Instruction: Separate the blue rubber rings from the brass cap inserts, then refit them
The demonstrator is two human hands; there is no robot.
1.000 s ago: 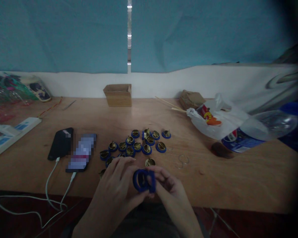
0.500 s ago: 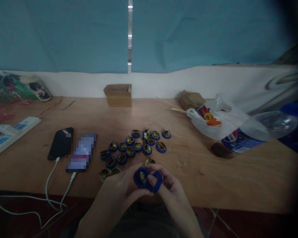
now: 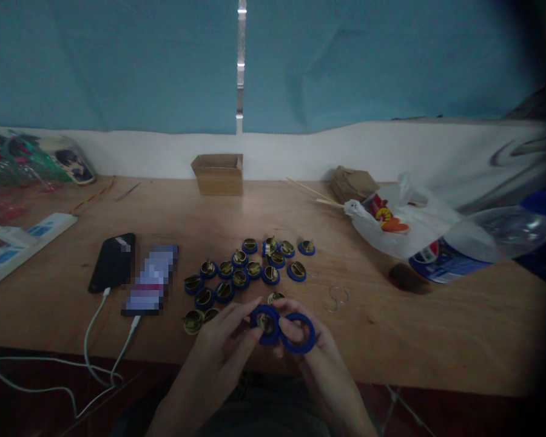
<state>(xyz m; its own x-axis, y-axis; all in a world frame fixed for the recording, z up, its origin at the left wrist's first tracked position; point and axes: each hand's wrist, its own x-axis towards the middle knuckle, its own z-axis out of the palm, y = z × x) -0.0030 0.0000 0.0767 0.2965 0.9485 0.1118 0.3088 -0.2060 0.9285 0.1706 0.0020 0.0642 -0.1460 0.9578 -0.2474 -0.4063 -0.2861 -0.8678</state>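
Observation:
My left hand (image 3: 221, 349) is closed on a blue-rimmed round badge (image 3: 263, 320), gold metal showing inside its rim, gripped between thumb and fingers. My right hand (image 3: 327, 352) pinches an open blue ring (image 3: 310, 335), its thumb lying across the hole. Badge and ring are side by side, their rims close together or touching. Just beyond my hands lie several blue-rimmed badges (image 3: 241, 278), gold backs and clasps facing up. Plain gold badge pieces (image 3: 193, 322) without visible blue rims lie by my left hand, and another gold piece (image 3: 275, 297) is partly hidden behind my fingers.
Left are a power strip (image 3: 50, 227), a black power bank (image 3: 111, 261) and a cabled phone (image 3: 151, 279). An open cardboard box (image 3: 219, 182) stands at the back. Thin wire rings (image 3: 339, 295), a plastic bag (image 3: 373, 233) and a lying bottle (image 3: 455, 258) are to the right.
The ring in my right hand has moved rightward and turned to show its round opening. My left thumb has come up onto the badge's rim.

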